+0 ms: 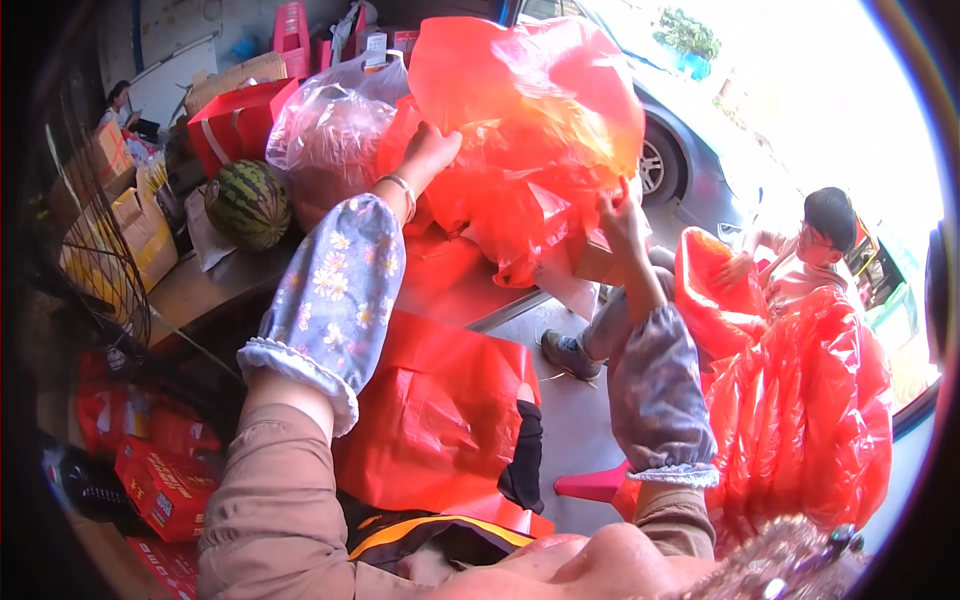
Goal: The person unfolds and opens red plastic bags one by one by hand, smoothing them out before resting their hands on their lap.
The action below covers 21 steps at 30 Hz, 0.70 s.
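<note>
Both my hands hold up a large, thin red plastic bag (525,142), spread wide between them and lit from behind. My left hand (433,154), with a bracelet at the wrist, pinches its left edge. On the other side my right hand (624,214) grips the bag's right edge between the fingers. Flowered sleeve covers are on both forearms. A red sheet (442,420) lies over my lap. Below the raised bag is more red material (442,270) on the table. A clear plastic bag (337,127) with hidden contents stands left of my left hand.
A watermelon (248,204), a red gift bag (240,124) and cardboard boxes (139,232) are at the left. To the right, a person (814,255) handles red plastic beside a large heap of red plastic bags (802,405). A car (675,142) stands behind. Another person (120,109) sits far back left.
</note>
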Each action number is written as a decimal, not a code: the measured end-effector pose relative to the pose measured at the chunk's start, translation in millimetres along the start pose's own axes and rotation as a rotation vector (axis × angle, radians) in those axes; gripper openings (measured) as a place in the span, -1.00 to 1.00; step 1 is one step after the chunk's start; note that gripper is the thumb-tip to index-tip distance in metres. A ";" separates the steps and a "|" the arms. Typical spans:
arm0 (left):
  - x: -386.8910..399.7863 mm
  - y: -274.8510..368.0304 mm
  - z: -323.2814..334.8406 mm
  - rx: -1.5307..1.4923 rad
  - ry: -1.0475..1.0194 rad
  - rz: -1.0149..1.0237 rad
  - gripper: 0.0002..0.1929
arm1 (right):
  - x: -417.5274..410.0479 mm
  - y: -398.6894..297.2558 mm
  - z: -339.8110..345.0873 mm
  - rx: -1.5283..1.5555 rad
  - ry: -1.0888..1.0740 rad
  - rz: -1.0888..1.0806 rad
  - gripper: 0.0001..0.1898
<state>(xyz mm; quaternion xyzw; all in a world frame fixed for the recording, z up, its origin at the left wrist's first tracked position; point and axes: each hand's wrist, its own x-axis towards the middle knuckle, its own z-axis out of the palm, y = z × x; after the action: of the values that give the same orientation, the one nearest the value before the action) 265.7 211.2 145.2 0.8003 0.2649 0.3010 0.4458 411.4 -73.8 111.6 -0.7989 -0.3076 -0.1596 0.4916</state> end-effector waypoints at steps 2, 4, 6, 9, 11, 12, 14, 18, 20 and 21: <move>-12.7 -8.1 -7.4 0.048 0.083 -0.003 -0.44 | -60.1 -62.9 -4.0 0.118 -0.174 0.007 -0.55; -24.5 -4.5 2.7 0.069 0.103 0.043 -0.28 | -117.2 -97.0 -21.9 0.495 -0.446 0.105 -0.68; -50.9 6.9 3.7 -0.088 0.080 0.050 -0.24 | -168.2 -125.9 -39.5 0.689 -0.707 0.107 -0.65; -95.6 -6.0 4.1 -0.319 0.055 0.038 -0.21 | -226.9 -161.6 -62.1 0.852 -0.865 -0.192 -0.38; -148.7 -10.1 2.2 -0.618 -0.162 0.035 -0.35 | -244.8 -168.8 -76.5 1.086 -1.042 -0.374 -0.30; -170.1 -24.5 9.2 -0.638 -0.240 0.033 -0.43 | -269.1 -173.5 -71.1 1.416 -0.911 -0.380 -0.29; -221.7 -60.1 19.3 -0.722 -0.340 -0.076 -0.62 | -291.4 -180.3 -58.0 1.714 -0.897 -0.394 -0.30; -317.3 -96.1 23.4 -0.717 -0.387 -0.326 -0.74 | -297.8 -172.4 -59.9 1.690 -1.148 -0.394 -0.52; -350.2 -115.9 30.9 -0.717 -0.404 -0.375 -0.76 | -289.5 -174.0 -56.4 1.674 -0.913 -0.452 -0.66; -360.2 -123.0 31.7 -0.717 -0.424 -0.395 -0.77 | -289.5 -163.9 -62.9 1.392 -0.874 -0.386 -0.79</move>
<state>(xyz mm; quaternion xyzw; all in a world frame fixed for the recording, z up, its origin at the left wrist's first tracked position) 24.9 1.1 -64.0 0.5735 0.1945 0.1124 0.7878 88.1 -172.6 92.1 -0.2371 -0.6295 0.3088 0.6724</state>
